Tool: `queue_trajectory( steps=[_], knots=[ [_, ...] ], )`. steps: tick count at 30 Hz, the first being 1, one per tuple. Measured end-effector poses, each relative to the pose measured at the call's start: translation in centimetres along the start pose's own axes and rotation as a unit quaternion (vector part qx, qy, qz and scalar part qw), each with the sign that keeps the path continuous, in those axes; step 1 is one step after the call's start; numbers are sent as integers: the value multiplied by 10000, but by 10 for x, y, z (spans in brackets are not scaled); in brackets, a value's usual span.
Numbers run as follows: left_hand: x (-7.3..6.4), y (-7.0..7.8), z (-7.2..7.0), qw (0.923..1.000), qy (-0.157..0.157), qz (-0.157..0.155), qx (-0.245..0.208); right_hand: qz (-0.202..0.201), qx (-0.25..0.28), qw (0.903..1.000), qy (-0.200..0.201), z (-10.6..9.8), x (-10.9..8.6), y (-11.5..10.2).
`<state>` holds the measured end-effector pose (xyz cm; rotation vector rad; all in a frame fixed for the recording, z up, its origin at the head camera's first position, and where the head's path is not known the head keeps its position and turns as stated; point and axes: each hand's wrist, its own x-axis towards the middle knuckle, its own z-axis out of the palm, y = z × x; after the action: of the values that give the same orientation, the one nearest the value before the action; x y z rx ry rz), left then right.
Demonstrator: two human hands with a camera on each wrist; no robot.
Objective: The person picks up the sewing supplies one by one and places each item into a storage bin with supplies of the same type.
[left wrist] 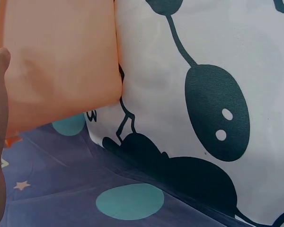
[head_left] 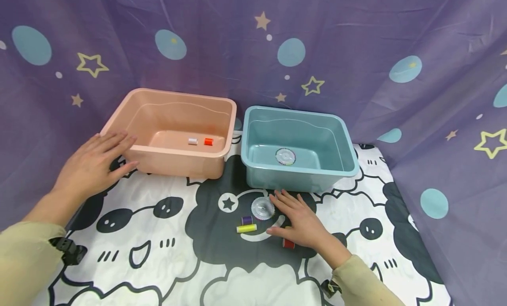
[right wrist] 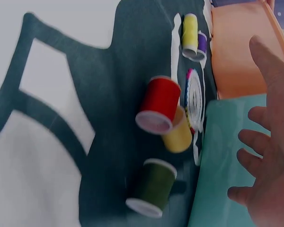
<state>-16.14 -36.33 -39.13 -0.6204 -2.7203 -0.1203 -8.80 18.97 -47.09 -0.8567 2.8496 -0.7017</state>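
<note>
My left hand [head_left: 95,163], fingers extended, lies at the front left corner of the peach bin [head_left: 178,160]. My right hand [head_left: 299,218] holds nothing; its fingers are spread low over the dark patch of cloth. By its fingertips lies a round wheel of pins [head_left: 263,208]. Left of the thumb are a yellow thread spool [head_left: 246,228] and a purple one [head_left: 247,220]. A red thread spool [head_left: 288,243] shows partly under the hand. In the right wrist view, a golden spool [right wrist: 178,135] and a dark green spool [right wrist: 153,187] lie close to it.
Inside the peach bin are a white spool [head_left: 192,141] and an orange-red spool [head_left: 208,141]. A blue bin [head_left: 299,176] beside it holds another pin wheel [head_left: 285,156]. Behind both bins hangs a purple curtain [head_left: 237,46]. The patterned cloth [head_left: 178,253] covers the table.
</note>
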Motion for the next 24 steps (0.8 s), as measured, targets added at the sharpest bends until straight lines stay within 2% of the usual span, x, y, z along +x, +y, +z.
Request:
queue_trajectory(
  steps=[6, 12, 19, 24],
  knots=[
    [1, -3, 8, 9995, 284, 60, -123, -118, 169, 9995, -237, 3, 10, -11],
    [3, 0, 16, 9962, 843, -29, -217, -215, 182, 9988, -395, 10, 22, -20],
    [5, 1, 26, 9864, 1620, 28, -263, -168, 287, 9973, -658, 18, 34, -29],
    [6, 2, 32, 9785, 2038, -19, -307, -222, 357, 9958, -815, 21, 40, -32]
  ],
)
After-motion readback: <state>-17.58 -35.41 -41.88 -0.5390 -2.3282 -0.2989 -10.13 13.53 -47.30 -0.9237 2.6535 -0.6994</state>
